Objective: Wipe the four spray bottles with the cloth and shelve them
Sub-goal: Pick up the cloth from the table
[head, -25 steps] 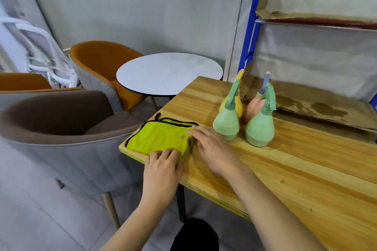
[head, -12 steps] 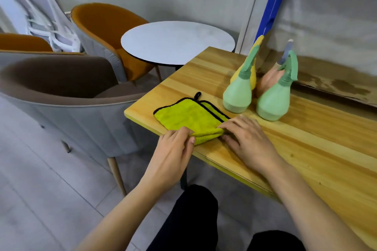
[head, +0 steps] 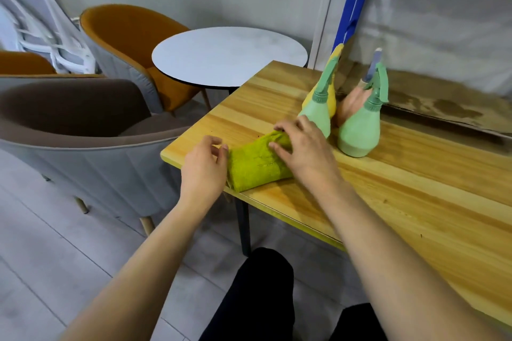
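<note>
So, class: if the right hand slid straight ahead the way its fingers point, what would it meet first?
Probably the nearer green spray bottle: the right hand rests on the cloth, fingertips just short of its base. Depth is uncertain.

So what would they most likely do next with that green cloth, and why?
Probably lift the folded cloth with the right hand, which already rests on it, and reach for the nearest green bottle. All four bottles stand on the table, none shelved.
</note>
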